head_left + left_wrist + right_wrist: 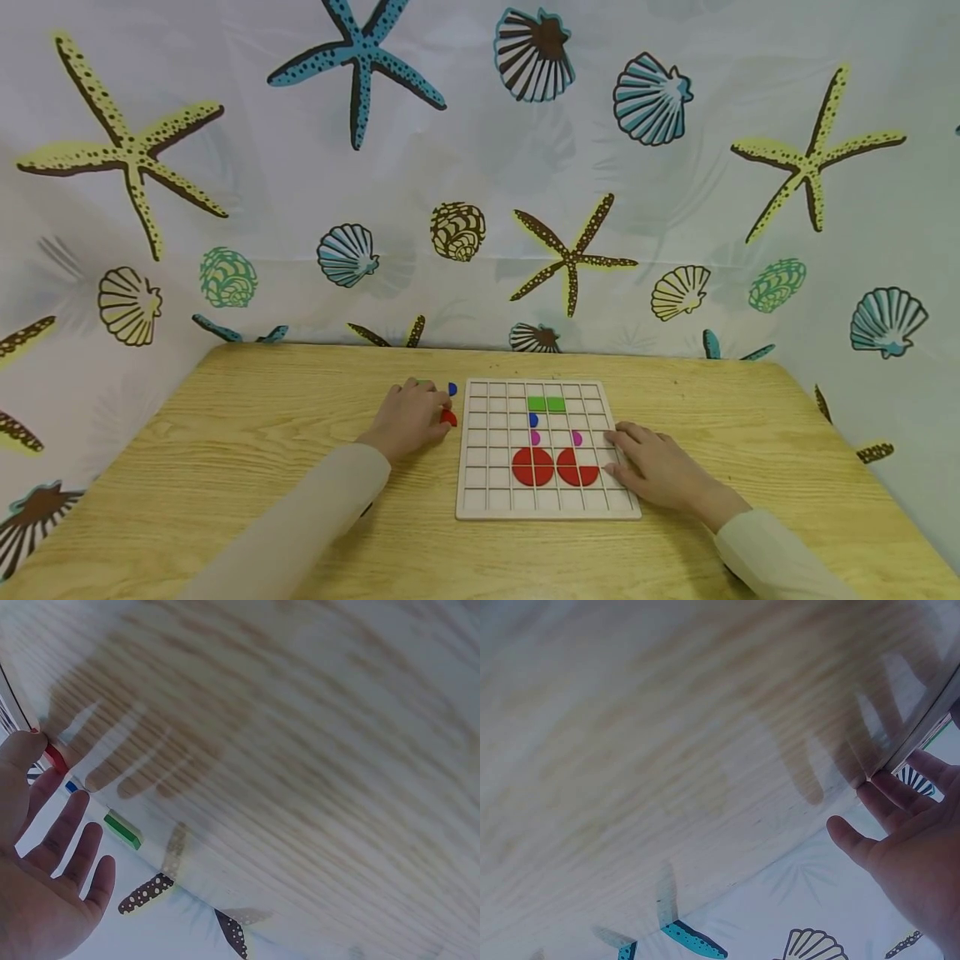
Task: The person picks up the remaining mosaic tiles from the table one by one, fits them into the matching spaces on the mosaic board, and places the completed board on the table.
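Observation:
Left of the board, my left hand [408, 419] pinches a red quarter-circle piece [448, 417] between thumb and index finger. In the left wrist view that red piece [55, 757] sits at the thumb tip, with the other fingers spread. A white gridded board [480, 479] lies flat on the table. On it are a full red circle [532, 467], a red circle [577, 467] with its lower right quarter absent, two green squares [546, 404], a blue half-round piece [533, 420] and two magenta ones [577, 437]. My right hand [660, 468] rests its fingertips along the board's right edge.
A loose blue half-round piece [452, 389] lies beyond the left hand. Beside it, a green piece [122, 829] shows in the left wrist view. The wooden table [262, 417] meets a white curtain [480, 125] printed with starfish and shells at its back and sides.

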Tool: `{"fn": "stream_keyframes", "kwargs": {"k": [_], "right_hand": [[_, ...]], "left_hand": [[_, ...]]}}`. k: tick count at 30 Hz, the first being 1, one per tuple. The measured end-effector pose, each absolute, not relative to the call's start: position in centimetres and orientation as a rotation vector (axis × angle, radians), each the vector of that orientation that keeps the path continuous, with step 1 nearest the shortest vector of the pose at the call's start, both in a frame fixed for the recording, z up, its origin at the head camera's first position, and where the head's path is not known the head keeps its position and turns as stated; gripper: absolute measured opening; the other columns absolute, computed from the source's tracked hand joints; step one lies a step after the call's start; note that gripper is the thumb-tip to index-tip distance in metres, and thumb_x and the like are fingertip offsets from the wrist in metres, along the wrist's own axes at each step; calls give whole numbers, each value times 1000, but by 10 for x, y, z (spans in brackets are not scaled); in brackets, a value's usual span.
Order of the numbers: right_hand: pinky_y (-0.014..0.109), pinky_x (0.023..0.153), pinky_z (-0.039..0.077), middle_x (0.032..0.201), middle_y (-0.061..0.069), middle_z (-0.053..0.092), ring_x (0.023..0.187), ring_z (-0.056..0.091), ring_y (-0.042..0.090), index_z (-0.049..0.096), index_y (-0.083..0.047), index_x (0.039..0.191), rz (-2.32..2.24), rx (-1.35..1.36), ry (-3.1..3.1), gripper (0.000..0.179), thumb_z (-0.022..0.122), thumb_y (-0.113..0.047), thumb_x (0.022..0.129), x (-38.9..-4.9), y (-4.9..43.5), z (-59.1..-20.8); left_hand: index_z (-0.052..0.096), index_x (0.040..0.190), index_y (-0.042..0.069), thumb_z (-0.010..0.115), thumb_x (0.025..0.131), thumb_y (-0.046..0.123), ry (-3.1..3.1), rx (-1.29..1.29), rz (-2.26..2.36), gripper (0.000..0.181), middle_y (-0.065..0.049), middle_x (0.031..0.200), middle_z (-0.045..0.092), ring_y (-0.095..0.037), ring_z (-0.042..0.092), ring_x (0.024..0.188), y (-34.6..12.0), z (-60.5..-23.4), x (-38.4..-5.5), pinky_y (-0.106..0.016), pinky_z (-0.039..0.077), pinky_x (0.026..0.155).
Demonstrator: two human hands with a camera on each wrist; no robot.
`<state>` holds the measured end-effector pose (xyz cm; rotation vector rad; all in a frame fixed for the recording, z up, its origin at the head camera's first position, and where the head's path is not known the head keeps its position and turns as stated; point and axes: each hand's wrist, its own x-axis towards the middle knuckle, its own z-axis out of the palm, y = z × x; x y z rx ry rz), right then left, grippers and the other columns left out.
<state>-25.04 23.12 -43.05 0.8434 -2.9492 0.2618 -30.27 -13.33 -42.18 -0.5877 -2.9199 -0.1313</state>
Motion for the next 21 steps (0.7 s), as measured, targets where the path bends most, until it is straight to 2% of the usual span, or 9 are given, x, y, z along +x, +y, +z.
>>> {"fn": "stream_keyframes", "kwargs": {"k": [21], "right_hand": [[55,95,37,132,17,47,121,46,34,49,-7,130,243,845,-2931,47,50,-35,92,-253,233,-434]], "left_hand": [[65,87,23,68,80,35,-2869,-666,-107,15,1,95,61,-23,53,89,-139,-429,-311,-47,44,83]]}}
